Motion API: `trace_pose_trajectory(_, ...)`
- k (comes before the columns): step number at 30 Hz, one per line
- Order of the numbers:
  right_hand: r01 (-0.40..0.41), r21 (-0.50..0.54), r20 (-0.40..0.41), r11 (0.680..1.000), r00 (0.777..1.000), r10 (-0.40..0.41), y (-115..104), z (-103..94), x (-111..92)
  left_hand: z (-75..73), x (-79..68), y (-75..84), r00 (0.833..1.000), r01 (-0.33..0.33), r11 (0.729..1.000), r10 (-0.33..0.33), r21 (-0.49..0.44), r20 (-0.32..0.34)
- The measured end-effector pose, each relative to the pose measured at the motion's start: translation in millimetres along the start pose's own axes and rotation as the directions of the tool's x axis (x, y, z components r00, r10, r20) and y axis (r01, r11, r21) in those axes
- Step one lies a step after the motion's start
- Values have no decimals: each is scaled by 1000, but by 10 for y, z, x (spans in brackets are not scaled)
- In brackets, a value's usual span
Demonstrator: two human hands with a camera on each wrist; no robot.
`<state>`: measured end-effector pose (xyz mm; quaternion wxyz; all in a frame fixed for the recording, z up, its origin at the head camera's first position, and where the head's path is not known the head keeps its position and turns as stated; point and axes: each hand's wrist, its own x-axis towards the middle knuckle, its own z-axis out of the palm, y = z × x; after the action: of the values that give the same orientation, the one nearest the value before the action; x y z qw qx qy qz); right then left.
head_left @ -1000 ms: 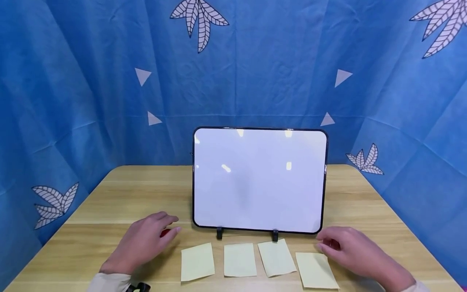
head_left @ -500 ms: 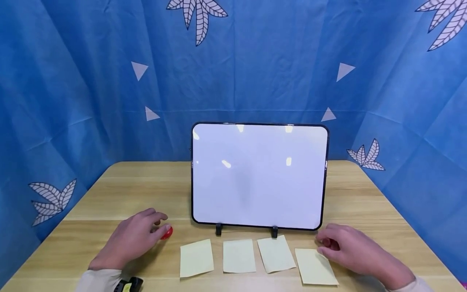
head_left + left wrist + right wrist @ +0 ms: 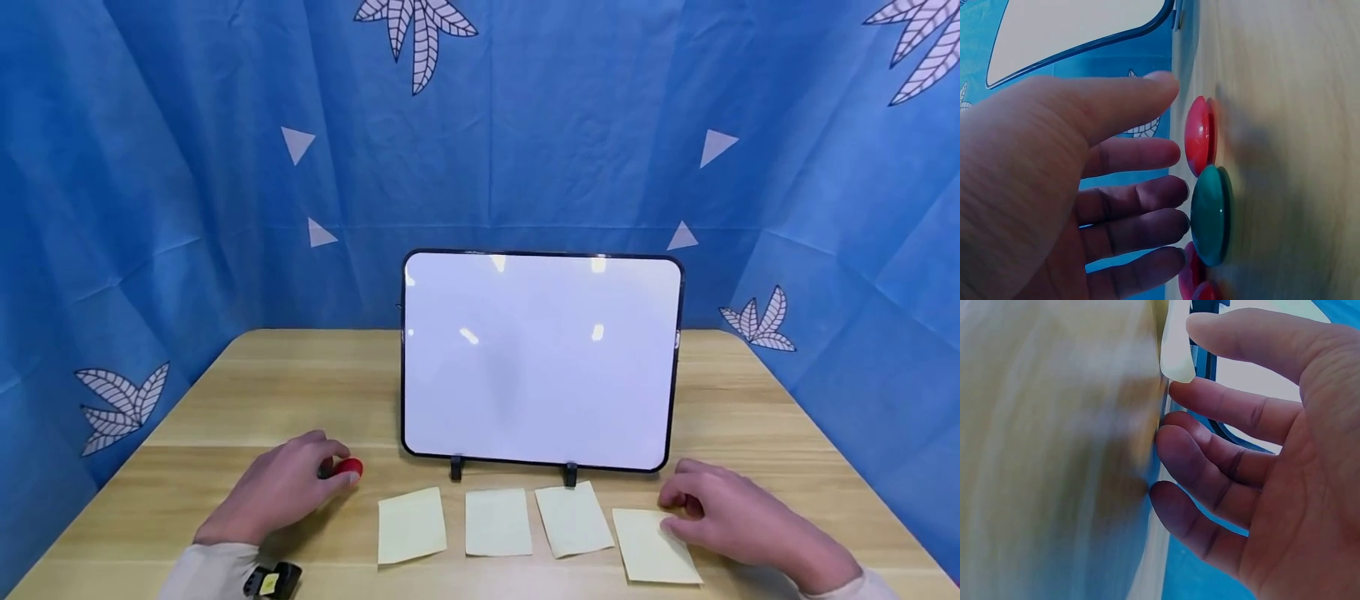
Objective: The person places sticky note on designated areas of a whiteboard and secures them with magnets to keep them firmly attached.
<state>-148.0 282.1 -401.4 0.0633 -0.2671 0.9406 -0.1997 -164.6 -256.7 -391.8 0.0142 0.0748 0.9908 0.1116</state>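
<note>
Head view, from the left: the left hand (image 3: 279,485) arches low over the table (image 3: 300,400), its thumb beside a red disc (image 3: 349,467). The left wrist view shows its fingers loosely straight, thumb well apart from them, with nothing in its grip; a green disc (image 3: 1211,215) stands at the fingertips, and more red ones lie partly hidden below. The step in hand looks like a reach for a disc — the move calls for thumb and finger to meet around one, and since they crowd together, a neighbour could be nudged. Further right lie four pale yellow notes in a row: the first note (image 3: 412,527), the second note (image 3: 498,523), the third note (image 3: 574,519), tilted, and the fourth note (image 3: 656,547). Behind them stands the whiteboard (image 3: 540,358), upright on two black feet (image 3: 456,468), which leave little room beyond the third note. At far right, the right hand (image 3: 731,512) hangs half open, fingers bent, at the fourth note's upper edge; I cannot tell whether its thumb touches the paper. Blue curtain (image 3: 525,125) backs everything.
</note>
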Motion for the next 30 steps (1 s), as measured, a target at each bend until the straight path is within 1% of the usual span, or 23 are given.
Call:
trace_pose_trajectory(3, 0, 17, 4, 1000, 1000, 0, 1, 12, -9, 9, 6, 0, 1000, 5, 1000, -5, 5, 12)
trace_pose_trajectory(7, 0, 5, -9, 1000, 1000, 0, -11, 7, -13, 19, 19, -7, 1000, 4, 1000, -4, 6, 23)
trace_pose_trajectory(11, 23, -7, -35, 1000, 999, -23, -22, -3, -11, 34, 25, -14, 1000, -3, 1000, 3, 8, 23)
trace_pose_trajectory(13, 22, -3, -35, 1000, 999, -22, -25, -3, -15, 42, 25, -13, 1000, -9, 1000, 9, 15, 13)
trace_pose_trajectory(16, -1, 2, -15, 1000, 1000, 1, -30, 1, -24, 56, 26, -4, 1000, -16, 1000, 16, 24, -6)
trace_pose_trajectory(18, -30, -4, 1, 1000, 1000, 30, -31, 4, -37, 66, 27, 3, 1000, -26, 1000, 26, 17, -12)
trace_pose_trajectory(20, -41, -15, 6, 999, 999, 41, -33, 4, -50, 77, 31, 13, 999, -39, 999, 39, 9, -17)
trace_pose_trajectory(25, -40, -21, 7, 999, 999, 40, -41, 10, -54, 88, 35, 25, 998, -61, 998, 62, 13, -28)
trace_pose_trajectory(30, -25, 17, 17, 1000, 1000, 24, -33, 16, -32, 74, 31, 38, 998, -55, 998, 56, 26, -31)
